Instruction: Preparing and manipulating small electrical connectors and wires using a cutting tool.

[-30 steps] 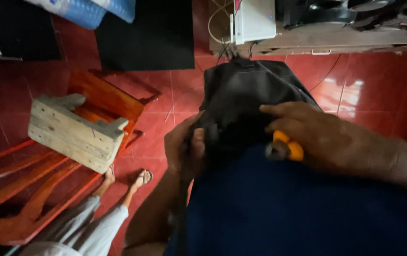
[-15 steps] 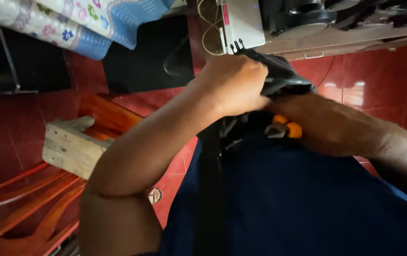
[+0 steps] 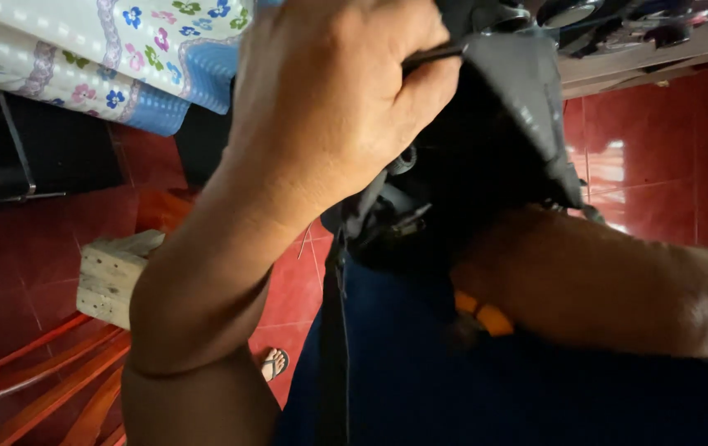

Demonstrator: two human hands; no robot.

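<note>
My left hand (image 3: 329, 91) is raised close to the camera, fingers closed on the upper edge of a black leathery bag (image 3: 519, 107). It holds that edge up. Buckles and straps hang under the bag's lifted flap. My right hand (image 3: 527, 264) reaches in from the right below the bag, its fingers mostly hidden by the black material. An orange-handled tool (image 3: 486, 315) pokes out beneath it, held in that hand. Dark blue fabric (image 3: 469, 388) lies under both hands, across my lap.
A pale wooden block stool (image 3: 110, 277) stands at left on an orange wooden frame (image 3: 48, 380). A floral cloth (image 3: 114, 49) hangs at top left. Red floor tiles (image 3: 659, 165) show at right, a sandalled foot (image 3: 273, 362) below, and a bench edge (image 3: 659, 49) at top right.
My left hand has risen with the bag's edge and come much nearer the camera. My right hand has slipped lower, under the bag, with the orange tool.
</note>
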